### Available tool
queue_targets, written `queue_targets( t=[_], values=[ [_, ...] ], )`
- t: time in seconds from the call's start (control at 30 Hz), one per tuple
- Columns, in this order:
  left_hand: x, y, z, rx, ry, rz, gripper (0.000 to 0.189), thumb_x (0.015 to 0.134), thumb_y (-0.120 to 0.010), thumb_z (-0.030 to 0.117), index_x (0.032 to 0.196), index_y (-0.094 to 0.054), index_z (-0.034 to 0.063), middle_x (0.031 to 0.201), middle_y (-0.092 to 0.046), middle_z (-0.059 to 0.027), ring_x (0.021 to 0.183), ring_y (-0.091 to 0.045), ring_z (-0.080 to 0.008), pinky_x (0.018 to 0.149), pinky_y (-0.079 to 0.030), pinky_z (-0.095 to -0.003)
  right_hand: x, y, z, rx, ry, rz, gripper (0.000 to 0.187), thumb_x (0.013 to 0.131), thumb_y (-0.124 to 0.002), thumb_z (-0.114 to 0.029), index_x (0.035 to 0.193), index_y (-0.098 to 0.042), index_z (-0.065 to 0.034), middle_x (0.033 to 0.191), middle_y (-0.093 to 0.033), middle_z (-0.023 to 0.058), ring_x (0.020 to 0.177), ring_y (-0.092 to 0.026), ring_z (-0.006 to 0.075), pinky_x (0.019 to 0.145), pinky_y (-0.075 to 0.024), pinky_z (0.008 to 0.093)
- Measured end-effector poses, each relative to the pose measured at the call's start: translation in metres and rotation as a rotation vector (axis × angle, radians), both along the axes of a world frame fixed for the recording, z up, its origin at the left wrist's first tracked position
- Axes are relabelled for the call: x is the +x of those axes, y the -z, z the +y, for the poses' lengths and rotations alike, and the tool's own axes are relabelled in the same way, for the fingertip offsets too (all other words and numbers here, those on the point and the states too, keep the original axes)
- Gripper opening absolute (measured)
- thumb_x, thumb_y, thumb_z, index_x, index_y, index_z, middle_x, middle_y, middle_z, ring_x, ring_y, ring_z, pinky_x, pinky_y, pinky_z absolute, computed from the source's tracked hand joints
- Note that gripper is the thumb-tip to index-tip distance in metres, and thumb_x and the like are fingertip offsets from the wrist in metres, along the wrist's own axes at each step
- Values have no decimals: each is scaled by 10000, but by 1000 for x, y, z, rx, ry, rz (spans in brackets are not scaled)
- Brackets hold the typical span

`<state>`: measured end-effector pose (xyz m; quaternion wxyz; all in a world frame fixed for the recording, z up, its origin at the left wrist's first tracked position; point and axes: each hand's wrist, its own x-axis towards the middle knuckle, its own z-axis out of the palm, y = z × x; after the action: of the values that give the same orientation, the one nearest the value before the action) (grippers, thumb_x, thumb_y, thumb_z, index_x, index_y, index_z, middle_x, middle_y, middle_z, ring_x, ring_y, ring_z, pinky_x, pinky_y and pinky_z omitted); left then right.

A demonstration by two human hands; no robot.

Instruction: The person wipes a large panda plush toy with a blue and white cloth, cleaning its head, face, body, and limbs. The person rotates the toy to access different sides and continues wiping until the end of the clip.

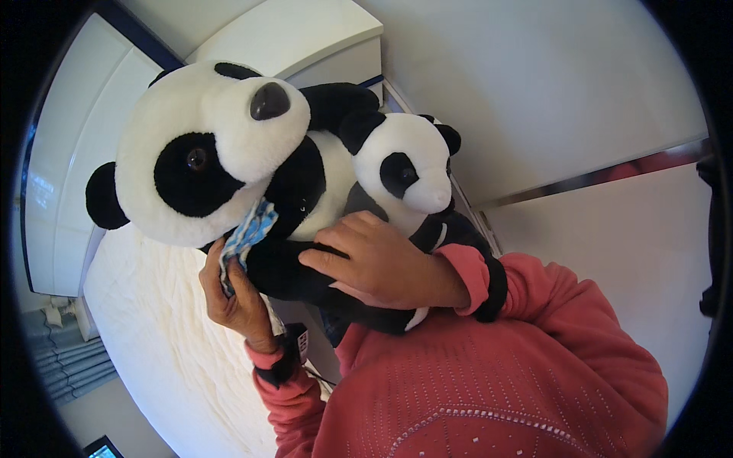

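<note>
A large plush panda (229,149) lies tilted in front of my torso, its head to the left and its black nose towards the top. A smaller plush panda (401,166) rests against its belly. My left hand (240,297) pinches a blue and white patterned cloth (252,229), which touches the large panda just under its chin. My right hand (372,260) lies on the large panda's body beside the smaller one, fingers pointing left over the black arm. Whether its fingers grip the plush cannot be told; part of the thumb side is hidden.
A bed with a cream quilted cover (166,332) extends along the left. Behind the large panda stand a white headboard (74,149) and a white bedside cabinet (326,40). White panels (601,217) rise on the right. At the lower left are a grey curtain (74,355) and a screen's corner.
</note>
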<state>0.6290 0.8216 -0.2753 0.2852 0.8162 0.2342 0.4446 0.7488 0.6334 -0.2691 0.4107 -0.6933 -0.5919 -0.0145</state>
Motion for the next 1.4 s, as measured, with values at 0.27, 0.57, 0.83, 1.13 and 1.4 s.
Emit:
queue_targets(
  t=[0.27,0.57,0.83,1.13,1.4],
  values=[
    [-2,44,-39,161,-216,-140,263,871,-613,-118,1116,-650,-28,1082,-626,-160,983,-621,-294,886,-491,-361,21,-10,0,-80,78,98,534,741,-785,-173,1243,-615,-109,1106,-628,97,1020,-603,308,870,-481,420],
    [-42,62,-76,132,231,0,253,797,-650,-18,1041,-663,48,1064,-642,-165,933,-618,-366,823,-512,-403,31,-1,-23,-36,143,207,503,786,-803,-212,1245,-630,-98,1106,-685,156,997,-671,316,848,-530,370],
    [-39,55,-6,376,110,154,278,847,-668,54,1114,-638,-17,1031,-653,-157,912,-639,-316,755,-518,-444,49,-16,-38,-157,37,776,449,845,-749,-79,1274,-623,-31,1063,-689,36,929,-629,100,857,-507,260],
    [16,94,20,-431,-54,-166,257,935,-599,111,1158,-617,-15,1034,-686,-181,978,-663,-282,873,-495,-344,76,0,-46,32,124,923,443,890,-732,-167,1281,-624,11,1111,-679,65,972,-633,129,902,-495,267],
    [-13,118,55,-805,86,-72,210,935,-589,112,1060,-645,-48,896,-687,-121,811,-597,-182,779,-491,-333,79,-1,-41,132,14,1108,427,935,-667,-160,1304,-593,42,1209,-674,112,1082,-644,180,973,-490,314]
  ],
)
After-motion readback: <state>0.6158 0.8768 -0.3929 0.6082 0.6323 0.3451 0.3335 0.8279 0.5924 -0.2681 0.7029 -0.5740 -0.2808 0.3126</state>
